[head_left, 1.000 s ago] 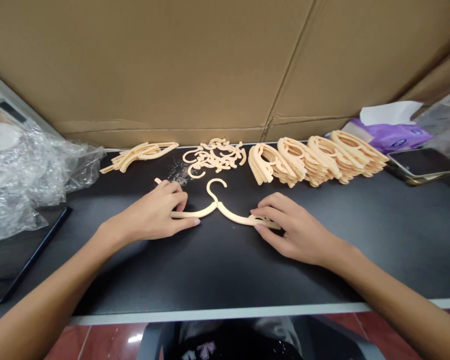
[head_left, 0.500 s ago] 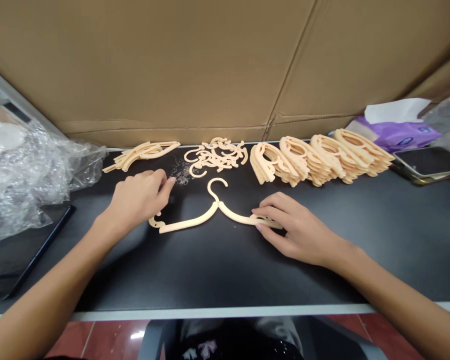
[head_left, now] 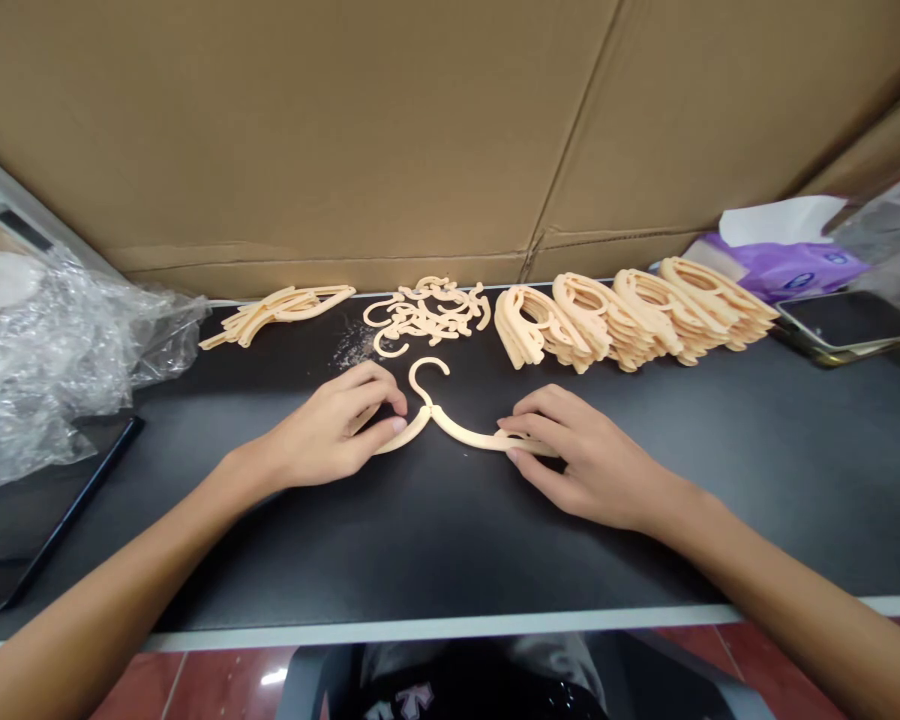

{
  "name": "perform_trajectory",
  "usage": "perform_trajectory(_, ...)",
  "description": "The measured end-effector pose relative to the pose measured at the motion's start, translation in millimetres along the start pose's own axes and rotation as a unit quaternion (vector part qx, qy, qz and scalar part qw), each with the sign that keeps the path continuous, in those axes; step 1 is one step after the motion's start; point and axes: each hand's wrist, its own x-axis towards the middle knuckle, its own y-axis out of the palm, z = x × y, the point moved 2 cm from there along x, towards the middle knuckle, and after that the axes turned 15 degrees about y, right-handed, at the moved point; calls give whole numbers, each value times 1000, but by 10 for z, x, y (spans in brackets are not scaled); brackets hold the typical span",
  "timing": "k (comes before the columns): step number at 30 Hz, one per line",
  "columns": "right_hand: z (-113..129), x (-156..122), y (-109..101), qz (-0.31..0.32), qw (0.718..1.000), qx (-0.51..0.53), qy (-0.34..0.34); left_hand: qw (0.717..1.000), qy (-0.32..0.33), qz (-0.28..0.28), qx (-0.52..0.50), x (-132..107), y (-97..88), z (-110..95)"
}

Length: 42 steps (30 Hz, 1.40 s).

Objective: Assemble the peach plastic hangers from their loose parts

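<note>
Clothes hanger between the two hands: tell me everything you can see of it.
The clothes hanger is cream, seemingly plastic. Two curved arms spread from a central joint, below an open hook curling to the right. It lies on the black tabletop, hook pointing away from the person. The left hand covers the left arm's outer end; the right hand holds the right arm.

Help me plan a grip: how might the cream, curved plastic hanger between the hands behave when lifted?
The cream plastic hanger is probably light for its size, given its slim build. It may fold at the centre, where its two halves meet.
</note>
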Motion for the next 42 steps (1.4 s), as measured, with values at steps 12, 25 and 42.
perform_trajectory(12, -13, -8, 5, 3, 1000, 10, 5, 998, -51, 8, -25, -22, 24, 52)
perform_trajectory(25, -5, -28, -2, 6, 999, 47, -9, 993, 28, 22, 109, -36, -59, 100)
perform_trajectory(42, 0, -25, 9, 6, 998, 62, -32, 999, 31, -11, 32, -28, -8, 31)
